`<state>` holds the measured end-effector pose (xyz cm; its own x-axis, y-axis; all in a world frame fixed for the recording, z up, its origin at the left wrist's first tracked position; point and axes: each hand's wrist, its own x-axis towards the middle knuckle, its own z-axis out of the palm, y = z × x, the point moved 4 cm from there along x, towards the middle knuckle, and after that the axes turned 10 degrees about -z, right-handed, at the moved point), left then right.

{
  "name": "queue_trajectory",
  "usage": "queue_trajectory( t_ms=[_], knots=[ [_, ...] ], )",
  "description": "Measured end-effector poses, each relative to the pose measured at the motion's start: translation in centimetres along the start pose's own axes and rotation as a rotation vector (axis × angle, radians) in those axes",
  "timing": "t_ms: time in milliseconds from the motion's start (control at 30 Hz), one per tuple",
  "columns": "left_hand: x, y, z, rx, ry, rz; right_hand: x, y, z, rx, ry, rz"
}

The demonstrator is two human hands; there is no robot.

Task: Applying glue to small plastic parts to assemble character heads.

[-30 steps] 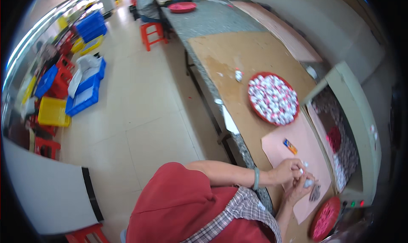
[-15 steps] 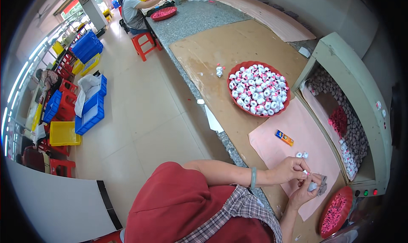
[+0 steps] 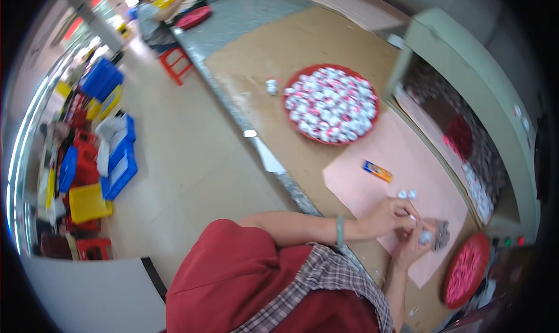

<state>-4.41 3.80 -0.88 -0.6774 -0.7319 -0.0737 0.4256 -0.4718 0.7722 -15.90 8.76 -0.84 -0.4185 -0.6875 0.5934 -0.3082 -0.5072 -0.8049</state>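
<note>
My left hand (image 3: 389,218), with a pale green bangle at its wrist, is closed in a pinch at the fingertips of my right hand. What it pinches is small, pale and smeared by motion. My right hand (image 3: 409,250) is curled around a small white rounded piece (image 3: 425,237), part of which shows between its fingers. Right beside those fingers, on the pink sheet (image 3: 364,152), lies a lumpy grey piece (image 3: 442,233). Two small white pieces (image 3: 407,194) rest just beyond my left hand. Farther off is an orange and blue small box (image 3: 377,171).
A red basket (image 3: 286,114) heaped with white and pink pieces stands on brown cardboard. On the right are a pale open-fronted machine housing (image 3: 466,42) with pieces inside and a red dish (image 3: 448,292) of pink bits. A person (image 3: 156,27) sits at the bench's far end.
The whole view has shifted and blurred, so the bench things sit farther left and higher. My hands stay together in much the same pose over the pink sheet.
</note>
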Motion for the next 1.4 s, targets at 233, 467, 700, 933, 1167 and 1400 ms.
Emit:
queue_trajectory(
  t_ms=[233,467,700,933,1167,1400],
  knots=[
    [-0.2,1.8,-1.4,0.146,0.1,-0.065,0.9,-0.3,2.0,0.249,0.005,0.191],
    [0.2,2.7,-0.8,0.2,0.027,-0.13,1.1,-1.0,0.4,0.307,0.07,0.263],
    [1.3,7.9,-4.4,0.667,0.213,0.116,0.7,0.3,-0.8,0.284,0.049,0.307],
    [2.5,11.5,-7.7,1.112,0.391,0.301,1.2,-0.1,0.1,0.249,-0.026,0.308],
    [2.1,11.5,-7.5,1.214,0.404,0.237,1.0,0.0,0.4,0.216,-0.052,0.361],
    [-0.1,15.5,-7.9,1.386,0.507,0.487,0.8,0.2,0.4,0.22,-0.1,0.39]
  ],
)
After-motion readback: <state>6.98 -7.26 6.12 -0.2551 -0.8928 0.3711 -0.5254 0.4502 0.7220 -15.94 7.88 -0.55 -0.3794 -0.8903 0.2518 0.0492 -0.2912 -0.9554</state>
